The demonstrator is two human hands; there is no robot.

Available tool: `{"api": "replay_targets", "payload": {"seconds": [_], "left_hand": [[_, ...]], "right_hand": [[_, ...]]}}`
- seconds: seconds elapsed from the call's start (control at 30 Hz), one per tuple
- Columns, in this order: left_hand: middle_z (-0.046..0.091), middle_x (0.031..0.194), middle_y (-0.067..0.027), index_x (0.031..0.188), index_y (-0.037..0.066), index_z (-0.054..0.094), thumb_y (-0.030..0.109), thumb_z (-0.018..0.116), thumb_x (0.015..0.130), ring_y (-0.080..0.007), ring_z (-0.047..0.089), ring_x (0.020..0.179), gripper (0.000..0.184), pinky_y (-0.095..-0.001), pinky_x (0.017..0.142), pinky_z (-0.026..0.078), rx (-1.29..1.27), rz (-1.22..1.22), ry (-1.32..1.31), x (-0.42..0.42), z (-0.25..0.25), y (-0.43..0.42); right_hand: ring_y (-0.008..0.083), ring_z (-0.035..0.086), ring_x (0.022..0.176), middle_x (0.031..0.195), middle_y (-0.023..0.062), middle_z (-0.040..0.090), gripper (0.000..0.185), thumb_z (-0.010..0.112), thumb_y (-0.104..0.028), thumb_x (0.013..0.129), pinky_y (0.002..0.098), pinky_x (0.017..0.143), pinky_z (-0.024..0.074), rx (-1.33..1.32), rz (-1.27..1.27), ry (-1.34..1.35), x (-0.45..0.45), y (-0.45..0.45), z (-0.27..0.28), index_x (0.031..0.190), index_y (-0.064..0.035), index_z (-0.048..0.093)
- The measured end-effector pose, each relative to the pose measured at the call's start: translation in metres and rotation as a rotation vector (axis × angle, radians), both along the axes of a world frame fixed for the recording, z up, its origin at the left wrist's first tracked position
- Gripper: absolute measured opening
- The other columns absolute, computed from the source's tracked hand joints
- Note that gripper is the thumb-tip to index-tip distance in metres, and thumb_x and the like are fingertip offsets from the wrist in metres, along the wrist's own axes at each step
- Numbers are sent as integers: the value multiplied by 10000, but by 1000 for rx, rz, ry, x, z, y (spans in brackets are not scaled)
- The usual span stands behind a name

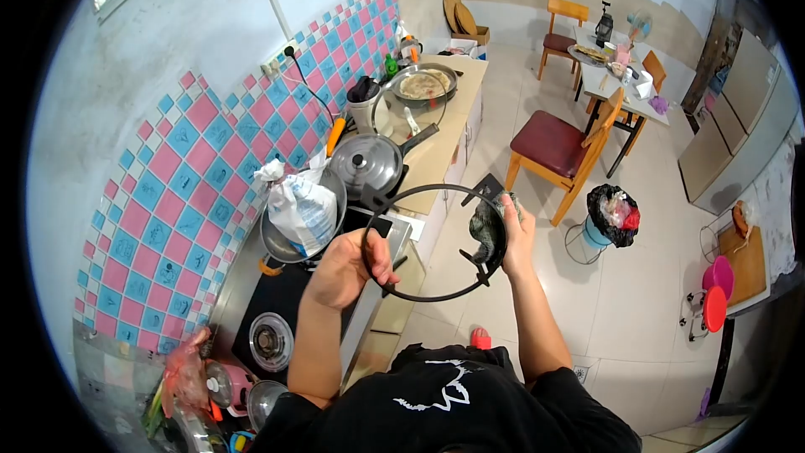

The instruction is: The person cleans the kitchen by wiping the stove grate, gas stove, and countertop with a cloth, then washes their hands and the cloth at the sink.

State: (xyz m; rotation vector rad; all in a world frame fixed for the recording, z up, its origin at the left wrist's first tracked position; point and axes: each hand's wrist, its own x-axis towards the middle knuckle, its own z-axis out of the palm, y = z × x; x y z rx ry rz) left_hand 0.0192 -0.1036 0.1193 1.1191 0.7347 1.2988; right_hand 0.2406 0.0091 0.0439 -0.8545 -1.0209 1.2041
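Observation:
In front of my chest I hold a round black burner grate (432,298) with prongs, raised beside the stove. My left hand (348,267) pinches the grate's left rim between thumb and fingers. Wrapped round the right rim, my right hand (517,239) presses a dark grey-green cloth (484,233) against the metal. Part of this cloth shows inside the ring, and some sticks out above my thumb. Below my left forearm lies the black gas stove (314,289), its near burner (271,341) bare of a grate.
A wok (281,239) with a white plastic bag (302,210) in it stands on the stove. Beyond are a lidded pan (366,164) and a pan of flatbread (423,84). A chair (549,138) and a bin (612,214) stand on the floor to the right.

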Motion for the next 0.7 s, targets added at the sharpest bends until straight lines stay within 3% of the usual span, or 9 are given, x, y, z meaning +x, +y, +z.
{"api": "replay_targets", "payload": {"seconds": [0.13, 0.23, 0.33, 0.4, 0.43, 0.47, 0.57, 0.63, 0.7], "left_hand": [[362, 570, -20, 676, 63, 458, 694, 329, 811, -135, 409, 517, 658, -304, 594, 450, -140, -72, 102, -3, 8, 2], [250, 438, 28, 510, 118, 355, 502, 346, 908, -94, 234, 391, 553, -246, 411, 219, -442, 110, -91, 1, -11, 15], [192, 403, 36, 476, 140, 302, 385, 345, 929, -96, 150, 353, 517, -249, 362, 152, -370, 277, -158, 9, -19, 12], [190, 400, 35, 476, 139, 294, 376, 341, 933, -96, 153, 353, 516, -250, 363, 151, -334, 283, -215, 21, -18, 7], [188, 397, 34, 476, 139, 286, 367, 338, 936, -97, 156, 354, 516, -251, 364, 149, -301, 290, -272, 29, -18, 4], [197, 407, 35, 483, 137, 275, 381, 329, 947, -92, 155, 359, 527, -246, 368, 140, -221, 284, -220, 40, -20, 1], [222, 428, 36, 499, 135, 280, 453, 334, 942, -78, 179, 361, 548, -236, 369, 143, -194, 344, -25, 57, -28, -3], [221, 420, 36, 492, 139, 281, 454, 334, 942, -80, 175, 353, 552, -235, 359, 143, -209, 407, -74, 55, -37, 0], [210, 414, 38, 488, 142, 273, 452, 321, 945, -84, 163, 352, 554, -236, 355, 140, -223, 429, -156, 48, -38, 1]], "right_hand": [[46, 431, 586, 672, -30, 529, 360, 500, -351, 902, 194, 534, 343, -43, 238, -65, 10, 5, 6, 858, -9, 604], [84, 495, 649, 722, 13, 579, 365, 494, -343, 905, 228, 609, 410, -33, 250, -287, 14, 8, 6, 897, 4, 606], [138, 537, 762, 847, 79, 601, 371, 462, -323, 914, 288, 732, 435, 236, -104, -360, 7, -2, 1, 1035, 12, 566], [200, 532, 926, 1042, 137, 568, 393, 426, -277, 920, 337, 840, 409, 329, -90, 51, 3, -12, 0, 1185, 9, 475], [201, 539, 917, 1126, 130, 520, 429, 428, -122, 901, 331, 806, 425, 282, -33, 169, -14, -10, -24, 1307, -9, 342], [310, 494, 1061, 1123, 197, 511, 534, 534, -43, 779, 347, 878, 397, 316, -16, -436, -16, -25, 0, 1290, -22, 382], [335, 507, 1023, 1084, 216, 512, 585, 548, 15, 713, 352, 873, 406, 439, -239, -561, -30, -5, -20, 1275, -29, 392], [326, 541, 947, 1047, 205, 539, 489, 531, 24, 743, 368, 827, 432, 585, -342, -616, -26, 13, -40, 1221, -12, 436], [321, 553, 924, 1031, 184, 557, 407, 516, -20, 782, 375, 809, 443, 462, -476, -500, -17, 34, -80, 1185, -6, 461]]}}
